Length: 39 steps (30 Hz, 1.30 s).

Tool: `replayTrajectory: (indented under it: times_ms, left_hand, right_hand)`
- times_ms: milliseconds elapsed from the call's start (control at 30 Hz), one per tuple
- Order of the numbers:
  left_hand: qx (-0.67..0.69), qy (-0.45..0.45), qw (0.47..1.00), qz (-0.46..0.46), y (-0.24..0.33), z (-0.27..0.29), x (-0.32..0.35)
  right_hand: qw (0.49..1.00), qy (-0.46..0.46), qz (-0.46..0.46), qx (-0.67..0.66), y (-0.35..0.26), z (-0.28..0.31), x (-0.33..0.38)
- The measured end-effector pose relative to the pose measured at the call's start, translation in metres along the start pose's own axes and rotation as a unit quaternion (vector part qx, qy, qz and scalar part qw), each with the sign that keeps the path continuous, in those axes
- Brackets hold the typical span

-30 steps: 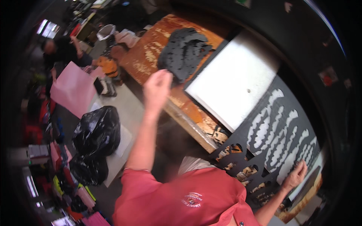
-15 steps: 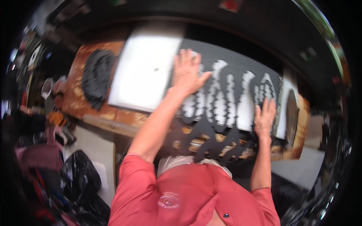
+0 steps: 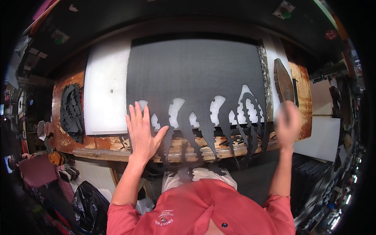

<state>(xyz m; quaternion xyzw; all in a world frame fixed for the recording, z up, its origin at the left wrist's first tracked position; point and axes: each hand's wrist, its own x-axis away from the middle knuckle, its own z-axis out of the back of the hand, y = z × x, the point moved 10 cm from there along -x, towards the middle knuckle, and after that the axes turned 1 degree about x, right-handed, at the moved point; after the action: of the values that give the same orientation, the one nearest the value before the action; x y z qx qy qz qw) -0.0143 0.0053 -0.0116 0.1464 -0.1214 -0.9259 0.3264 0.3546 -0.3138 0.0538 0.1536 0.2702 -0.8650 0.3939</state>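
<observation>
The dark grey sheet (image 3: 196, 70) lies spread in front of you on the white board (image 3: 105, 90), solid toward the back and cut through with notched, curved openings along the front. Its near side is down to narrow strips (image 3: 209, 144) that hang past the wooden front rail (image 3: 102, 154) toward your waist.

Your left hand (image 3: 141, 137) is laid palm down at the sheet's left front corner, fingers slightly spread and thumb held well out; it has hold of nothing. Your right hand (image 3: 289, 123) is blurred at the near end of the rust-brown leaf-shaped piece (image 3: 284, 78), fingers overlapping it; you cannot tell from this view whether they are closed on it.

That piece lies just beside the sheet's ragged right edge, with a pale strip between. To the left of the sheet, the white board gives you a wide open stretch, ending near the crumpled grey offcuts (image 3: 71, 111) on the orange-brown bench (image 3: 62, 145). Behind the sheet's far edge, the black machine beam (image 3: 188, 15) spans the whole width and bounds your reach.
</observation>
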Motion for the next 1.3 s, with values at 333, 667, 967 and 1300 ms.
replayTrajectory:
  times_ms: [333, 667, 967, 1300]
  left_hand:
    - [-0.018, 0.085, 0.996, -0.002, -0.037, -0.005, -0.099]
    - [-0.061, 0.105, 0.993, -0.011, -0.035, -0.009, -0.079]
    - [-0.018, 0.119, 0.992, 0.028, -0.036, -0.005, -0.057]
    - [0.004, 0.144, 0.989, 0.029, -0.037, -0.004, -0.056]
  right_hand:
    - [0.975, -0.184, -0.127, 0.000, 0.155, -0.072, -0.035]
    - [0.969, -0.155, -0.168, -0.091, 0.136, -0.062, -0.051]
    - [0.974, -0.197, 0.073, -0.088, -0.052, -0.018, -0.063]
    - [0.939, -0.224, 0.256, 0.050, -0.171, -0.101, -0.114]
